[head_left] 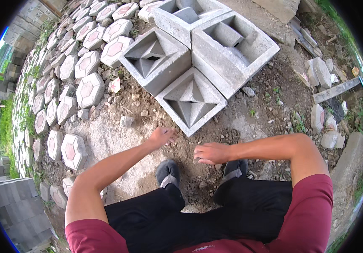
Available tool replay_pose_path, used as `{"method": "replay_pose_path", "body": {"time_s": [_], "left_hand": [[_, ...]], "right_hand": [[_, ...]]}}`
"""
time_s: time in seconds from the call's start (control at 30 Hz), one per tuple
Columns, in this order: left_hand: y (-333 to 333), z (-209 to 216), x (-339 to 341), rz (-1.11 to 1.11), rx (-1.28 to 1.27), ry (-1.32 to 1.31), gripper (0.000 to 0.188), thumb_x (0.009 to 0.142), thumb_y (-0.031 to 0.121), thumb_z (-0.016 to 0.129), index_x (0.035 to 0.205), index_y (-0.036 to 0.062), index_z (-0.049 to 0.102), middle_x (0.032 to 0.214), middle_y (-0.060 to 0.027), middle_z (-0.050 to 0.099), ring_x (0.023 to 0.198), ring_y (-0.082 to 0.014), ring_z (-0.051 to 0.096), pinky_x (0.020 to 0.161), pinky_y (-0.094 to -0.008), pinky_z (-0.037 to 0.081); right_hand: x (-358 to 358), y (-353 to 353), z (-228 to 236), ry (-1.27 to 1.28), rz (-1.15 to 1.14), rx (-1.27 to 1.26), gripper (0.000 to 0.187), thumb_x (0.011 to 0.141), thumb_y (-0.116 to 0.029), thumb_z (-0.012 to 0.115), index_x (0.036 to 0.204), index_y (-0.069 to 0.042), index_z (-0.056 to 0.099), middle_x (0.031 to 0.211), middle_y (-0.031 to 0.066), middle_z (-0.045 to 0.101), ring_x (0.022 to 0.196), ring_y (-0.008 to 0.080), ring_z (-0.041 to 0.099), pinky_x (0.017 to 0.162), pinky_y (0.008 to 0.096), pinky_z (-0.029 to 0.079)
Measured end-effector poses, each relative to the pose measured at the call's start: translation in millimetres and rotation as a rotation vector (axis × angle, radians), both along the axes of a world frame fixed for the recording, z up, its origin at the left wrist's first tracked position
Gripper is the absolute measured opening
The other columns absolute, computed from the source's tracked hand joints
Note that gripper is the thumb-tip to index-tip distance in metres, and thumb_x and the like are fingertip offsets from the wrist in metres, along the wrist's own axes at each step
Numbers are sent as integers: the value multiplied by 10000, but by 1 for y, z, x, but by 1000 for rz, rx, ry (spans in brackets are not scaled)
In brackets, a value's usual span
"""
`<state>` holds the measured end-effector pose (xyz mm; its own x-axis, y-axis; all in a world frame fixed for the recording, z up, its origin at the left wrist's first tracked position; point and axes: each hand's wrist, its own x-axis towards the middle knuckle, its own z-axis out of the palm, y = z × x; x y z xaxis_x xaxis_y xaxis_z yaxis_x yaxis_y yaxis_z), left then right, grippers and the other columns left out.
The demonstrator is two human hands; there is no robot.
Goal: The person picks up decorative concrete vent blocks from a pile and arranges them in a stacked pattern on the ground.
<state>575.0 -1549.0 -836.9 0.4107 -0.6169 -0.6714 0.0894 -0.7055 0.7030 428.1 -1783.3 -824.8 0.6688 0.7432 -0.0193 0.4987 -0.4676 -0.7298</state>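
Observation:
My left hand [163, 137] hovers over the bare soil, just short of the near corner of a grey concrete vent block [184, 122]. Its fingers are loosely bent and apart, with nothing visible in them. To the right, my right hand [212, 152] is closed, knuckles up, above the ground in front of my right shoe [234, 169]. Something small and greyish may be under its fingertips, too hidden to name. Against the nearest block stand a second vent block [169, 71] and a larger one [215, 69], with another block [171, 23] behind. Neither hand touches them.
Many octagonal concrete pavers [90, 90] with reddish centres lean in rows on the left. Grey blocks [19, 202] are stacked at the lower left. Broken concrete pieces [318, 72] and a narrow concrete bar [336, 90] lie on the right. Small stones [126, 121] dot the soil.

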Motion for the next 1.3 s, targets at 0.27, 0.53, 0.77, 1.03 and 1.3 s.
{"method": "replay_pose_path", "body": {"time_s": [0.27, 0.53, 0.77, 1.03, 1.3], "left_hand": [[14, 32, -5, 377, -338, 528, 371, 946, 302, 480, 1147, 1, 559, 1038, -121, 620, 900, -193, 618, 714, -329, 535], [33, 36, 12, 454, -327, 319, 258, 899, 276, 583, 999, 40, 608, 897, -54, 654, 827, -146, 637, 674, -286, 538], [27, -12, 53, 684, -85, -161, 268, 884, 263, 591, 879, 3, 657, 741, -58, 669, 640, -109, 633, 549, -255, 515], [-4, -57, 39, 968, -59, -169, 248, 854, 217, 615, 829, -25, 662, 751, -78, 674, 634, -123, 642, 533, -260, 515], [-17, -51, 37, 1039, -17, -208, 263, 860, 251, 597, 882, -2, 666, 755, -71, 684, 650, -130, 654, 561, -266, 527]], "right_hand": [[85, 24, 41, -267, -308, -30, 242, 800, -184, 629, 979, -29, 586, 964, 108, 541, 903, 284, 532, 798, 377, 414], [117, 47, 50, -336, -200, -47, 381, 793, -275, 650, 1036, 0, 552, 1021, 147, 531, 911, 314, 529, 825, 380, 402], [137, 36, 42, -7, -418, -241, 655, 827, -481, 583, 1127, 87, 454, 1037, 272, 550, 896, 403, 584, 779, 445, 485], [158, 63, 42, 88, -441, -477, 474, 749, -296, 599, 959, 118, 505, 794, 297, 617, 764, 430, 627, 679, 463, 525], [153, 55, 44, 144, -438, -408, 420, 749, -272, 602, 902, 110, 517, 805, 316, 607, 783, 445, 617, 699, 470, 515]]}}
